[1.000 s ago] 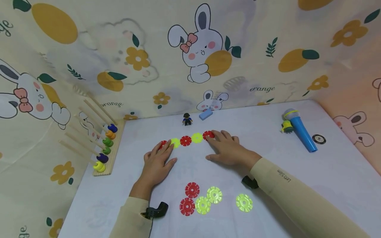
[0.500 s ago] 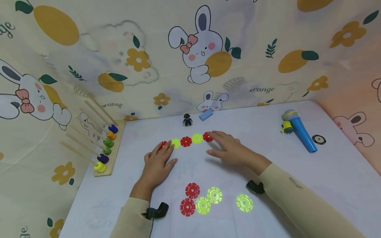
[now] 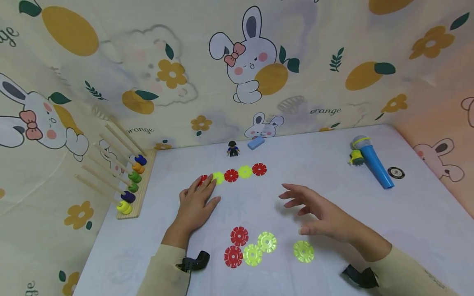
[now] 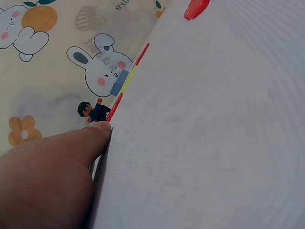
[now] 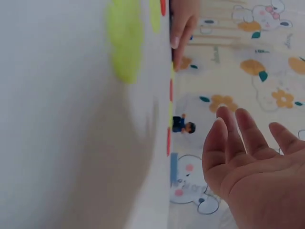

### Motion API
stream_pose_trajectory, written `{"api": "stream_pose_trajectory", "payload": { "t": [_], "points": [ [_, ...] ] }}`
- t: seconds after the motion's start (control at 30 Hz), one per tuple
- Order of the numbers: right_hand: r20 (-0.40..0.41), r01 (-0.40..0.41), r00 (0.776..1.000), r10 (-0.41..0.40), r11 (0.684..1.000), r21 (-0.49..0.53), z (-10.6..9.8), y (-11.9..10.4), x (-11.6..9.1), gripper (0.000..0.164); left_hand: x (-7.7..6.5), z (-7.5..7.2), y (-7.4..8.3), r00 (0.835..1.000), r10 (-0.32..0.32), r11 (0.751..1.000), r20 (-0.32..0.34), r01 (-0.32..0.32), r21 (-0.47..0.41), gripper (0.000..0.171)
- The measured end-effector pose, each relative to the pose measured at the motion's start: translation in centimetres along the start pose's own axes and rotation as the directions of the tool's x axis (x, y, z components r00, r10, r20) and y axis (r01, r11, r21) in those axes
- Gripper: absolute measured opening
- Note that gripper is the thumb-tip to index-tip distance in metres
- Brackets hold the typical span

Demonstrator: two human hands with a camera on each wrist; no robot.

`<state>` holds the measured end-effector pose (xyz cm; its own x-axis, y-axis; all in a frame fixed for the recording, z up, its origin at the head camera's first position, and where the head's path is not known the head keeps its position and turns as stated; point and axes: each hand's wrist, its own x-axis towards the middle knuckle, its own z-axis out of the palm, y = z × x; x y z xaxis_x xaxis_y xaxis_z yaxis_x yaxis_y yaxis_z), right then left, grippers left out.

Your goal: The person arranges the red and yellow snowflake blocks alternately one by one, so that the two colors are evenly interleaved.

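Head view: left hand, fingers extended, rests over the left end of a red-and-lime disc row; right hand hovers, loosely spread, near a lone lime disc. Left wrist: row edge-on, just beyond that hand. Right wrist: blurred lime disc, probably that same one.

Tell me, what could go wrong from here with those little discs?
Two risks, as I judge it. The left fingers lie over the leftmost visible red slotted disc; if they slide, they might drag the row of discs crooked. The right fingers hover near the lone yellow-green slotted disc; it lies flat, so it could be awkward to pick up.
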<state>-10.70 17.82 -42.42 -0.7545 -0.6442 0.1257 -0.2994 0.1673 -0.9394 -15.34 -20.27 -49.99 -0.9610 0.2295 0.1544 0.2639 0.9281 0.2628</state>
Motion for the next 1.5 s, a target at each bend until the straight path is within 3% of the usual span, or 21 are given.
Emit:
{"api": "stream_pose_trajectory", "payload": {
  "t": [0.17, 0.33, 0.4, 0.53, 0.63, 0.7, 0.83, 0.97, 1.17, 1.27, 1.5],
  "points": [
    [0.002, -0.048, 0.999, 0.048, 0.999, -0.024, 0.7, 0.5, -2.9, 0.09, -0.1, 0.1, 0.0, 1.0, -0.009, 1.0, 0.006, 0.009, 0.01, 0.064],
    [0.03, -0.188, 0.981, 0.192, 0.977, -0.104, 1.5, 1.6, -5.3, 0.089, 0.0, 0.2, -0.1, 1.0, -0.004, 1.0, 0.008, 0.004, 0.001, 0.064],
    [0.042, -0.241, 0.966, 0.256, 0.946, -0.217, 1.7, 2.0, -5.9, 0.082, 0.0, 0.3, -0.1, 1.0, -0.002, 1.0, 0.007, 0.002, 0.003, 0.064],
    [0.05, -0.209, 0.965, 0.257, 0.871, -0.445, 1.9, 2.4, -6.5, 0.059, 0.1, 0.2, -0.1, 1.0, -0.001, 1.0, 0.0, 0.001, 0.008, 0.064],
    [0.044, -0.185, 0.97, 0.238, 0.847, -0.499, 2.1, 2.4, -6.3, 0.045, 0.1, 0.2, -0.2, 1.0, 0.001, 1.0, -0.002, -0.001, 0.003, 0.064],
    [0.043, -0.218, 0.962, 0.27, 0.852, -0.476, 2.1, 2.3, -6.0, 0.04, 0.1, 0.2, -0.2, 1.0, 0.001, 1.0, -0.001, -0.001, 0.004, 0.063],
    [0.073, -0.281, 0.943, 0.324, 0.895, -0.346, 2.0, 1.9, -5.4, 0.028, 0.1, 0.1, -0.2, 1.0, 0.002, 1.0, -0.003, -0.002, 0.002, 0.063],
    [0.061, -0.289, 0.947, 0.316, 0.92, -0.265, 1.9, 1.2, -4.5, 0.015, 0.1, 0.0, -0.2, 1.0, 0.005, 1.0, 0.001, -0.005, -0.004, 0.063],
    [-0.054, -0.302, 0.953, 0.298, 0.924, -0.235, 0.9, 0.5, -1.9, 0.022, 0.1, 0.0, -0.1, 1.0, 0.003, 1.0, 0.004, -0.003, 0.004, 0.064],
    [-0.125, -0.32, 0.946, 0.3, 0.926, -0.201, 0.2, 1.1, -0.3, 0.024, 0.1, -0.1, -0.1, 1.0, 0.002, 1.0, 0.006, -0.002, 0.006, 0.064],
    [-0.288, -0.409, 0.886, 0.365, 0.906, -0.111, -1.5, 4.5, 3.6, 0.025, 0.1, 0.1, -0.2, 1.0, 0.005, 1.0, 0.008, -0.005, 0.005, 0.064]
  ]
}}
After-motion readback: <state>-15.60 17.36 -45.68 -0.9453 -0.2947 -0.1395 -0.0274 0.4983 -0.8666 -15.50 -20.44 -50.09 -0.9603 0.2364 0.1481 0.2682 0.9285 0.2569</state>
